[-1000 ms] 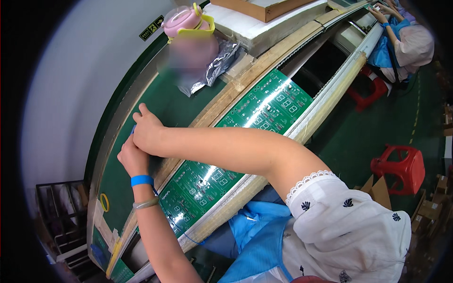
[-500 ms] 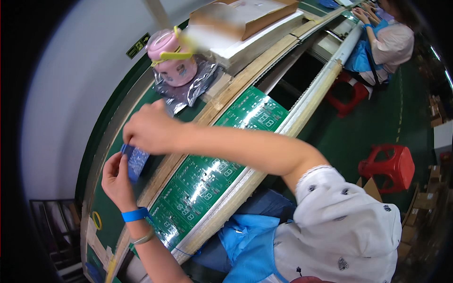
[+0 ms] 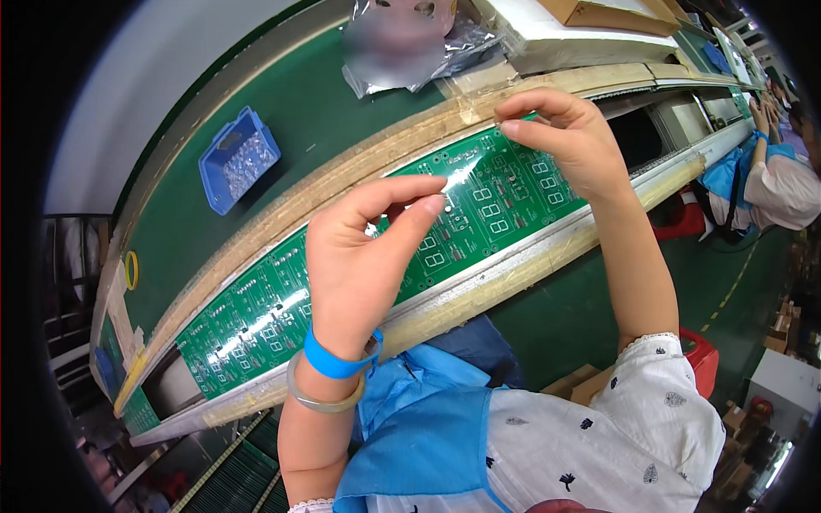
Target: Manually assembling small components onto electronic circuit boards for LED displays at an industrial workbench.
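Long green circuit boards (image 3: 483, 209) with white digit outlines and small parts lie in a rail that runs slantwise in front of me. Above their middle is my left hand (image 3: 355, 248), its thumb and forefinger pinched together; whatever may be between the tips is too small to name. Farther right, my right hand (image 3: 573, 141) hovers by the far edge of the boards, thumb and forefinger almost meeting on something tiny that I cannot make out. Small clear parts fill a blue plastic bin (image 3: 220, 198) on the green bench, away from both hands.
Wooden strips (image 3: 359, 162) border the far side of the rail. Crumpled silvery plastic (image 3: 368, 77) lies under a pink container, beside a white foam block (image 3: 547, 47) and a cardboard box (image 3: 611, 15). A yellow tape ring (image 3: 131, 270) is at left. Other people sit along the line at far right.
Both hands have left the blue bin and come over the circuit boards, the right one farther along to the right. The bin now stands uncovered, and the view has shifted.
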A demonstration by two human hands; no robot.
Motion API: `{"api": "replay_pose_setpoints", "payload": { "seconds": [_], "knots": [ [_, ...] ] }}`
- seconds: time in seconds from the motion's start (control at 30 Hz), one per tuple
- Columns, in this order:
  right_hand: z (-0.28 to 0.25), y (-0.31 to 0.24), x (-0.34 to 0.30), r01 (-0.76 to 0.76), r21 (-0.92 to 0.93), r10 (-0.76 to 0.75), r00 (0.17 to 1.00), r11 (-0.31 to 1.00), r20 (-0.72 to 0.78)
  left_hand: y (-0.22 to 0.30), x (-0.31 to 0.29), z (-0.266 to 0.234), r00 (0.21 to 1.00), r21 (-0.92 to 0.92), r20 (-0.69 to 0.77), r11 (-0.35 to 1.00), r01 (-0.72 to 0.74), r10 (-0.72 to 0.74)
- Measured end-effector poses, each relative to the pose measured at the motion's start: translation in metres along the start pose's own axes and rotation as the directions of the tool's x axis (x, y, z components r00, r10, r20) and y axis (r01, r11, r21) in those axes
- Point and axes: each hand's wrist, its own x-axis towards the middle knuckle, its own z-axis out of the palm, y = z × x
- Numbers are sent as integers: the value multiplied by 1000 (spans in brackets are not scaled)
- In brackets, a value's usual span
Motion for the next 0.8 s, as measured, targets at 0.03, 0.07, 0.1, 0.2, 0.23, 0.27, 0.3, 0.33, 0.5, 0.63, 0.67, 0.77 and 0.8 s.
{"api": "replay_pose_setpoints", "payload": {
  "seconds": [0.03,0.07,0.1,0.2,0.23,0.27,0.3,0.33,0.5,0.63,0.67,0.77,0.8],
  "knots": [
    [-2,1,-2,-18,-5,18,1000,1000,-1,-1,-1,4,1000,3,19,1000,15,-15],
    [-5,4,-3,8,-24,-8,1000,1000,3,-2,-2,10,1000,-71,6,997,30,-30],
    [-6,7,-4,-1,-18,1,1000,1000,8,-5,-2,12,999,-68,2,997,41,-41],
    [-9,12,-6,7,-105,-8,1000,995,-12,-13,-3,16,997,-46,16,996,70,-70],
    [-10,14,-5,55,-155,-57,998,986,-7,-14,-3,18,997,-29,32,997,72,-71],
    [-12,16,-5,104,-204,-106,994,973,1,-15,-3,19,996,-11,49,997,74,-73],
    [-12,16,-4,97,-200,-98,995,975,3,-16,-3,21,996,-10,47,997,82,-82],
    [-13,15,-4,126,-279,-127,992,952,17,-17,-3,22,995,-10,38,996,89,-89],
    [-26,16,-3,275,-648,-257,958,710,126,-24,0,25,996,17,14,996,92,-92],
    [-24,20,-3,219,-683,-196,974,697,112,-28,2,24,998,45,6,997,68,-69],
    [-22,20,-2,249,-718,-215,967,650,141,-29,2,24,998,47,10,997,67,-68],
    [-20,18,-1,300,-780,-240,951,549,197,-29,2,24,998,74,9,995,65,-66],
    [-19,18,0,322,-805,-251,942,498,222,-30,3,25,998,72,7,995,69,-70]
  ]
}}
